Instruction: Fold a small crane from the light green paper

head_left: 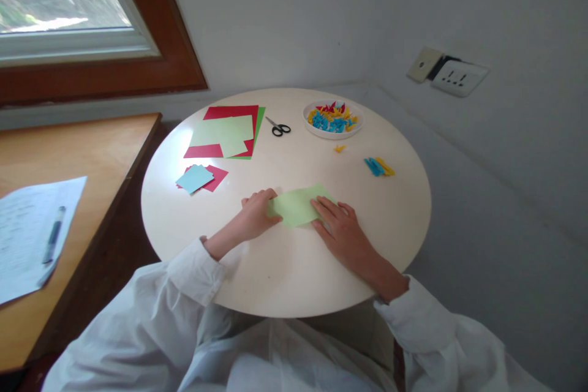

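A light green sheet of paper (294,207) lies near the middle of the round white table, between my two hands. With thumb and fingers, my left hand (258,214) pinches its left end. My right hand (342,229) rests on the right part of the sheet, its fingers stretched out over the paper and its thumb apart by the near edge. The paper's right end is partly hidden under those fingers.
Red and green sheets (211,113) lie back left, near black-handled scissors (278,129). Small paper squares (195,179) sit in front. A white dish (310,128) holds folded paper pieces; one yellow piece (339,149) and blue and yellow strips (379,166) lie nearby.
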The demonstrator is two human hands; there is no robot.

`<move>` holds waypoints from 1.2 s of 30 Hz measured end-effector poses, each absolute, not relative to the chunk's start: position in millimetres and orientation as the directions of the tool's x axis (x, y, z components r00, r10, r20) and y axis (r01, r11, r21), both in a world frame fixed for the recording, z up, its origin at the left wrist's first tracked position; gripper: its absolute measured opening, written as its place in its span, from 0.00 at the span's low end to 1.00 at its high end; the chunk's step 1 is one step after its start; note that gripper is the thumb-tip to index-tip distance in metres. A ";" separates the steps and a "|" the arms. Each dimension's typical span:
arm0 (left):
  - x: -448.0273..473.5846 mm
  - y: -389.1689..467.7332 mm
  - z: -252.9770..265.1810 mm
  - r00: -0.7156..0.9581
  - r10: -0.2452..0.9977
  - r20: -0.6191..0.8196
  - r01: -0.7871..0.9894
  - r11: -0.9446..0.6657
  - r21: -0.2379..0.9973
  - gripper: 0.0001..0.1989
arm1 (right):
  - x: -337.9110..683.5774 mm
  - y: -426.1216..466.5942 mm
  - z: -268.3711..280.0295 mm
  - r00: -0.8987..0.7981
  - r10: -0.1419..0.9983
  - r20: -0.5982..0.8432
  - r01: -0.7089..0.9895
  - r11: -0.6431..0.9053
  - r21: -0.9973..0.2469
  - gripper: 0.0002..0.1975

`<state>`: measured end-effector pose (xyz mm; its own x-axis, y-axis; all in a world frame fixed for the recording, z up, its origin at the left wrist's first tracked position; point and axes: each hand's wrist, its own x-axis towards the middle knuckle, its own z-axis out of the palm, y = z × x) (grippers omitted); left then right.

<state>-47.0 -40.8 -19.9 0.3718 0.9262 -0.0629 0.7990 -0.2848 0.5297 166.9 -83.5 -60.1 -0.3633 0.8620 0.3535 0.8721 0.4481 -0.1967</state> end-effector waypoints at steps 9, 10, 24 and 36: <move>-51.4 -39.0 -16.7 0.346 0.936 0.059 0.671 -0.291 0.682 0.03 | 175.9 -86.4 -52.2 -0.185 0.846 0.500 0.793 0.429 -0.433 0.09; -51.6 -39.1 -17.4 0.351 0.932 0.087 0.637 -0.306 0.708 0.03 | 176.2 -85.1 -51.9 -0.166 0.868 0.467 0.779 0.406 -0.478 0.09; -50.5 -42.8 -37.8 0.444 0.768 0.461 0.555 -0.640 0.531 0.06 | 149.7 -63.8 -34.6 -0.122 0.912 0.391 0.445 0.403 -0.800 0.07; -68.9 -61.7 -38.1 0.693 0.660 0.291 0.596 -0.751 0.285 0.18 | 166.8 -58.1 -51.9 -0.477 0.779 0.406 0.533 0.624 -0.571 0.09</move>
